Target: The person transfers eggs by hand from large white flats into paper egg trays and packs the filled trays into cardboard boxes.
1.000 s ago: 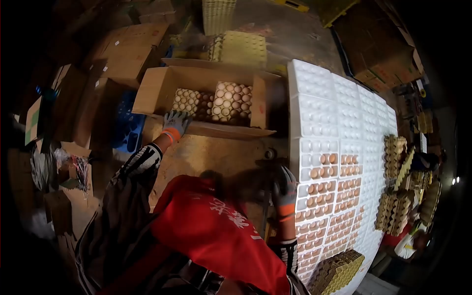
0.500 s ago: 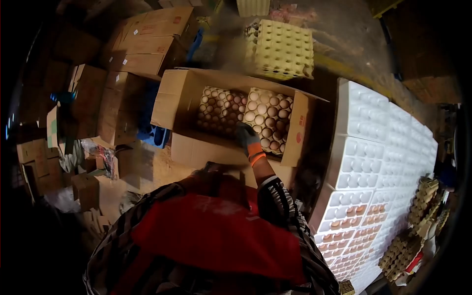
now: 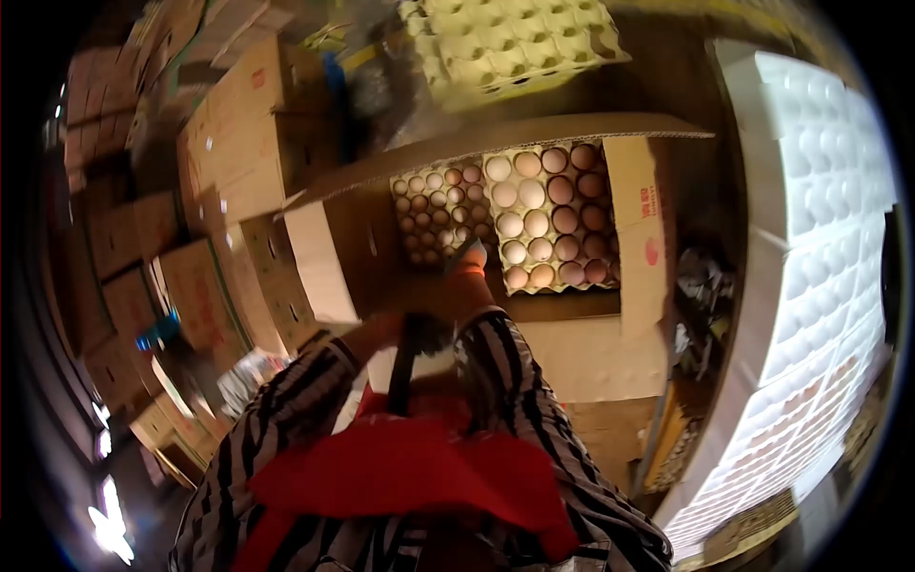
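Observation:
An open cardboard box [image 3: 315,262] holds two egg trays. The right tray of eggs [image 3: 553,219] sits higher and nearer than the left tray of eggs [image 3: 438,212], which lies deeper in the box. My right hand [image 3: 469,255], in a grey glove with an orange cuff, reaches into the box at the near right corner of the left tray; its fingers are too hidden to read. Close to my body, at the box's near side, is my left hand [image 3: 426,334], dark and blurred, beside a dark strap-like thing [image 3: 401,377].
Beyond the box stands a stack of yellow egg trays [image 3: 519,43]. White plastic egg trays [image 3: 820,219] form a tall block on the right. Cardboard boxes [image 3: 233,143] are piled on the left. The box's near flap [image 3: 600,362] is folded outward.
The view has shifted closer over the box. My left hand has left the box's near left edge and is now by my body. My right hand has moved from beside the white trays into the box.

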Demonstrator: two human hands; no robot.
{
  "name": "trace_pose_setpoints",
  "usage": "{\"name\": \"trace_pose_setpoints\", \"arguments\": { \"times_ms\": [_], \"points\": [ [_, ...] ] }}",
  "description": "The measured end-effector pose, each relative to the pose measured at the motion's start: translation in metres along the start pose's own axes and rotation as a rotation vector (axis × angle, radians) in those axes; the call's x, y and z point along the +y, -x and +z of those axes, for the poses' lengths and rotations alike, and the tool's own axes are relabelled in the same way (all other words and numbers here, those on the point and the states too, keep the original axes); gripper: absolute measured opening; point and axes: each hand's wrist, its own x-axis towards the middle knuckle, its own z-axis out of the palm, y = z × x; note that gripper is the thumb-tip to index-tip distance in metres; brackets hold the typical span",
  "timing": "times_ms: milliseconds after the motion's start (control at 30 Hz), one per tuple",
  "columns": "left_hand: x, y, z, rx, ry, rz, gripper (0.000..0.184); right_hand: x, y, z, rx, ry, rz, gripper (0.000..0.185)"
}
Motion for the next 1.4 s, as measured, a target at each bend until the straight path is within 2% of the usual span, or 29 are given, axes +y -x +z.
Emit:
{"name": "trace_pose_setpoints", "arguments": {
  "times_ms": [67, 100, 167, 233, 333, 367, 433, 500, 533, 567, 633, 767, 800, 933, 1067, 1167, 1200, 1233, 1300, 1367, 1400],
  "points": [
    [0.019, -0.005, -0.077, 0.149, -0.095, 0.049, 0.049, 0.019, -0.028, 0.02, 0.127, -0.104, 0.082, 0.031],
    [0.036, -0.015, -0.113, 0.366, -0.347, 0.101, 0.048, 0.037, -0.032, 0.021, 0.041, -0.132, 0.121, 0.035],
    [0.059, -0.037, -0.171, 0.803, -0.815, 0.251, 0.046, 0.015, 0.022, 0.052, 0.111, -0.274, 0.185, 0.039],
    [0.11, -0.049, -0.162, 0.956, -1.165, 0.142, 0.053, 0.027, 0.02, 0.051, 0.215, -0.311, 0.114, 0.035],
    [0.134, -0.103, -0.18, 0.76, -1.135, -0.025, 0.065, 0.037, 0.005, 0.038, 0.379, -0.359, -0.002, 0.041],
    [0.131, -0.118, -0.187, 0.731, -1.172, -0.073, 0.065, 0.046, -0.008, 0.028, 0.303, -0.37, -0.116, 0.045],
    [0.127, -0.146, -0.204, 0.711, -1.223, -0.091, 0.063, 0.056, -0.034, 0.01, 0.248, -0.362, -0.142, 0.048],
    [0.124, -0.162, -0.215, 0.719, -1.272, -0.066, 0.062, 0.08, -0.097, -0.016, 0.362, -0.266, -0.187, 0.062],
    [0.125, -0.166, -0.218, 0.726, -1.293, -0.046, 0.061, 0.105, -0.163, -0.05, 0.374, -0.182, -0.181, 0.07],
    [0.125, -0.169, -0.221, 0.728, -1.306, -0.025, 0.061, 0.105, -0.166, -0.051, 0.369, -0.183, -0.234, 0.071],
    [0.124, -0.169, -0.227, 0.731, -1.312, 0.033, 0.06, 0.101, -0.15, -0.043, 0.361, -0.187, -0.328, 0.073],
    [0.122, -0.158, -0.232, 0.735, -1.3, 0.16, 0.057, 0.085, -0.122, -0.041, 0.389, -0.268, -0.224, 0.074],
    [0.122, -0.155, -0.234, 0.737, -1.292, 0.19, 0.057, 0.085, -0.122, -0.039, 0.407, -0.283, -0.275, 0.073],
    [0.121, -0.137, -0.236, 0.742, -1.238, 0.31, 0.055, 0.08, -0.082, -0.027, 0.635, -0.035, -0.216, 0.072],
    [0.124, -0.115, -0.235, 0.753, -1.186, 0.419, 0.053, 0.076, -0.028, -0.001, 0.474, -0.27, -0.278, 0.074],
    [0.125, -0.099, -0.231, 0.75, -1.159, 0.486, 0.051, 0.089, -0.025, -0.012, 0.424, -0.19, -0.362, 0.074],
    [0.127, -0.093, -0.23, 0.752, -1.151, 0.507, 0.051, 0.093, -0.021, -0.024, 0.246, -0.183, -0.286, 0.067],
    [0.128, -0.088, -0.23, 0.753, -1.144, 0.525, 0.05, 0.087, 0.004, -0.017, 0.224, -0.245, -0.174, 0.069],
    [0.129, -0.072, -0.226, 0.76, -1.125, 0.568, 0.05, 0.099, 0.018, -0.021, 0.216, -0.138, -0.217, 0.071],
    [0.129, -0.062, -0.224, 0.762, -1.111, 0.611, 0.049, 0.106, 0.035, -0.029, 0.075, -0.163, -0.158, 0.074],
    [0.13, -0.056, -0.223, 0.763, -1.103, 0.634, 0.048, 0.108, 0.052, -0.026, 0.129, -0.139, -0.135, 0.074]
  ]
}}
